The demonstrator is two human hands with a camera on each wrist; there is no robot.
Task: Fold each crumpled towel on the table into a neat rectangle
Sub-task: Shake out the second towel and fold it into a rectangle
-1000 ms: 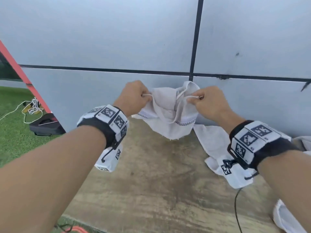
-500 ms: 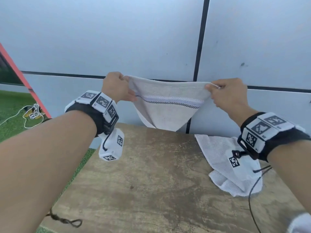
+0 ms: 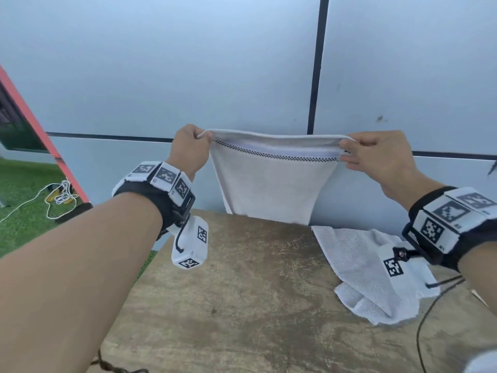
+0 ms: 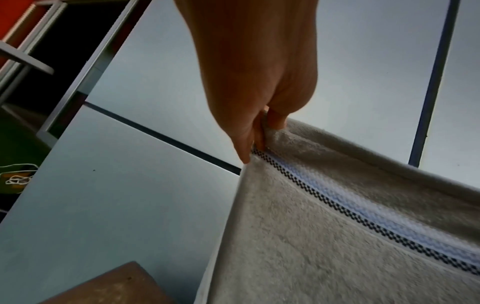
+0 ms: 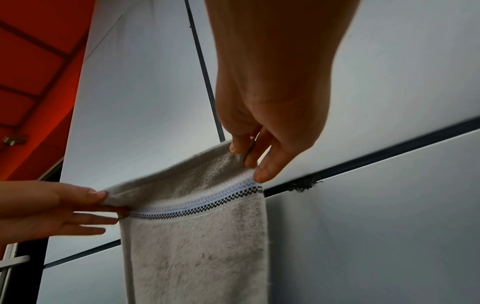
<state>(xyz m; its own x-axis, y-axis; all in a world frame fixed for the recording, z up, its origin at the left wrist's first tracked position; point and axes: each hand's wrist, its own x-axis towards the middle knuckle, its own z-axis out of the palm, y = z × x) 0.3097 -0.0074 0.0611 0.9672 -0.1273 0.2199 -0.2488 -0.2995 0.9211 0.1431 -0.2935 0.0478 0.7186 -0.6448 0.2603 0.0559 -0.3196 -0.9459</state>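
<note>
A grey-white towel (image 3: 271, 181) with a black checked stripe near its top edge hangs in the air above the far edge of the wooden table (image 3: 242, 305). My left hand (image 3: 192, 146) pinches its top left corner between thumb and fingers, and my right hand (image 3: 360, 154) pinches the top right corner. The top edge is stretched taut between them. In the left wrist view the towel (image 4: 337, 236) hangs from the pinching left hand (image 4: 262, 127). The right wrist view shows the towel (image 5: 194, 236), the right hand (image 5: 249, 152) and the left hand (image 5: 78, 203) at its other corner.
A second, whiter towel (image 3: 360, 270) lies crumpled on the right of the table. A black cable (image 3: 425, 319) runs over the table's right side. A grey panelled wall stands right behind the table. Grass with a white cord (image 3: 59, 196) lies to the left.
Both hands have raised the towel and drawn apart, so it went from a bunched lump to a flat sheet hanging by its top corners, with its top edge now taut.
</note>
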